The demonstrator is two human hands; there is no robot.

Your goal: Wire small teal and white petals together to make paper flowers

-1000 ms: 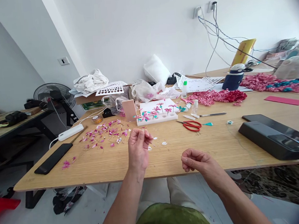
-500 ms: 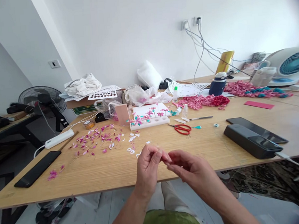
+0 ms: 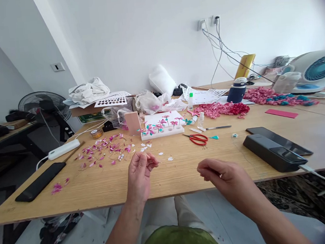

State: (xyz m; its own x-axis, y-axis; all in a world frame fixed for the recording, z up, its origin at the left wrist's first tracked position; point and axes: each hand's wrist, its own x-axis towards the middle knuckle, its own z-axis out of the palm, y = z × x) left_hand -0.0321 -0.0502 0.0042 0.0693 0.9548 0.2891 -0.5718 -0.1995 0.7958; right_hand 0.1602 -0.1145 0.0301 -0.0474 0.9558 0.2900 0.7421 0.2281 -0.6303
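My left hand point(image 3: 140, 173) is pinched above the front of the wooden table point(image 3: 173, 178). Something tiny may be at its fingertips, too small to name. To the right, my right hand point(image 3: 226, 175) is also closed, thumb against fingers, and whatever it holds is hidden. Beyond the left hand lie small white petal-shaped pieces point(image 3: 170, 159). Many loose pink petals and thin stems point(image 3: 110, 147) spread to its left. Behind them, small pink and teal flowers point(image 3: 159, 127) stand in a white foam block point(image 3: 163, 131). Red-handled scissors point(image 3: 198, 139) rest between the hands, farther back.
A black power bank point(image 3: 273, 152) and a dark phone point(image 3: 283, 140) lie on the right. Pink fabric flower bunches point(image 3: 218, 110), a blue bottle point(image 3: 236, 91) and a white fan point(image 3: 314, 72) stand behind. At left are a black phone point(image 3: 41, 182) and a white power strip point(image 3: 64, 149).
My hands, together at the fingertips before, have come apart. The left moved left and the right moved right, both still pinched. More white pieces show on the table.
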